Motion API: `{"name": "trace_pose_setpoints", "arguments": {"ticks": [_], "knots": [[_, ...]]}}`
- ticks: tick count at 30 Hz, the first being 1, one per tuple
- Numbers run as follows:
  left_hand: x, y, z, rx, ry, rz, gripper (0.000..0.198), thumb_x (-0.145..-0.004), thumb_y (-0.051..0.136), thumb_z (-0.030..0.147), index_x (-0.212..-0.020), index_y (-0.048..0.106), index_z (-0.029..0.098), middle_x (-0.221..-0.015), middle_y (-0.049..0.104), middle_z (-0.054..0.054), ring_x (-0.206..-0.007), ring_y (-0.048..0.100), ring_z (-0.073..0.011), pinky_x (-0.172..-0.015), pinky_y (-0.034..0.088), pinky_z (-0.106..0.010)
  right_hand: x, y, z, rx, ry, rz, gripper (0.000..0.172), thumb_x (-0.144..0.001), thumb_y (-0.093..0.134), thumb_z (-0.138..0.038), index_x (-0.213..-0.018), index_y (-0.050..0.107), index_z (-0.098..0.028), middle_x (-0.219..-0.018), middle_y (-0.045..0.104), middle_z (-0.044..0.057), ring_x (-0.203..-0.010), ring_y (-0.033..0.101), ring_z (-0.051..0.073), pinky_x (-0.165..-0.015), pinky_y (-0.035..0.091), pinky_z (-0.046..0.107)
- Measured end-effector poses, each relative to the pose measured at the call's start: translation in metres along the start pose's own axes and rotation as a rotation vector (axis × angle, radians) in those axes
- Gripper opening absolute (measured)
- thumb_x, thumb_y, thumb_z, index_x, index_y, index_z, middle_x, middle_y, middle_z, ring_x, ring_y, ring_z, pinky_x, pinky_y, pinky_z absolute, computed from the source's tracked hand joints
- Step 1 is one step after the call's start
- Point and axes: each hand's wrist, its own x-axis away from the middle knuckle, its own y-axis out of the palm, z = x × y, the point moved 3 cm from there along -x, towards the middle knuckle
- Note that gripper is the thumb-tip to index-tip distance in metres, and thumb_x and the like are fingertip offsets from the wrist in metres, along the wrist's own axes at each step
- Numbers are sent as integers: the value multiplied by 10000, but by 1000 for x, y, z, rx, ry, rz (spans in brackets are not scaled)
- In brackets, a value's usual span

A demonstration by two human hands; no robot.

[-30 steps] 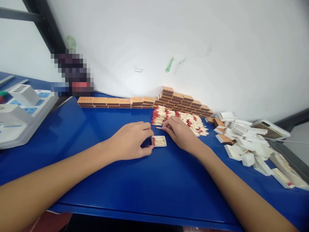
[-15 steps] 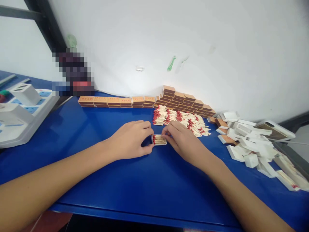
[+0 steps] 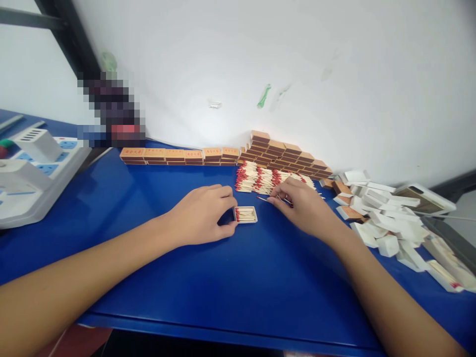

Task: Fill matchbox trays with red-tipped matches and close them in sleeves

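Note:
My left hand (image 3: 208, 214) rests on the blue table, thumb and fingers closed on the left end of a small white matchbox tray (image 3: 256, 219). Red-tipped matches (image 3: 245, 214) lie side by side in that tray, heads to the left. To the right of it, my right hand (image 3: 293, 201) is closed in a pinch on a match (image 3: 262, 199), whose red head points left. The hand is at the front edge of a wide pile of loose matches (image 3: 247, 178) and hides part of it.
Brown matchboxes (image 3: 275, 151) are stacked along the wall, with a lower row (image 3: 154, 154) stretching left. Many white trays (image 3: 386, 218) and a few brown sleeves (image 3: 349, 213) lie heaped at right, near a phone (image 3: 426, 198). A power strip (image 3: 33, 203) with plugs stands at left.
My right hand has moved from the tray's right end rightward and back to the match pile, and a match now shows in its fingers. The left hand and tray stay in place.

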Motion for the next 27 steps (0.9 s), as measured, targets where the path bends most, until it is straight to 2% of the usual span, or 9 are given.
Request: {"name": "trace_pose_setpoints", "arguments": {"ticks": [4,7,13,27], "knots": [[0,0,0,11,1,1,213,-945,681,317,-1060,778,167,-1024,712,-67,-953,691,-240,-857,548,-382,-1,7,6,-21,-26,-55,106,-1022,615,-252,-931,658,-219,-924,634,80,-856,603,251,-743,479,374],[0,0,1,15,1,7,202,-944,684,314,-1055,773,171,-1030,714,-70,-950,691,-238,-858,548,-377,-3,10,5,-1,-40,-27,121,-1024,586,-241,-914,632,-220,-928,639,91,-870,603,265,-762,487,392],[1,0,0,8,16,18,202,-948,679,317,-1053,770,171,-1015,712,-69,-954,689,-240,-859,543,-375,-6,11,7,20,-54,8,55,-1028,585,-254,-1025,633,-227,-986,645,102,-917,604,279,-800,488,408],[0,1,1,9,19,16,204,-945,670,311,-1048,771,167,-1022,711,-71,-962,688,-244,-869,546,-384,-7,16,11,6,-58,1,105,-1042,570,-222,-950,620,-217,-932,627,86,-870,596,258,-762,477,389]]}}
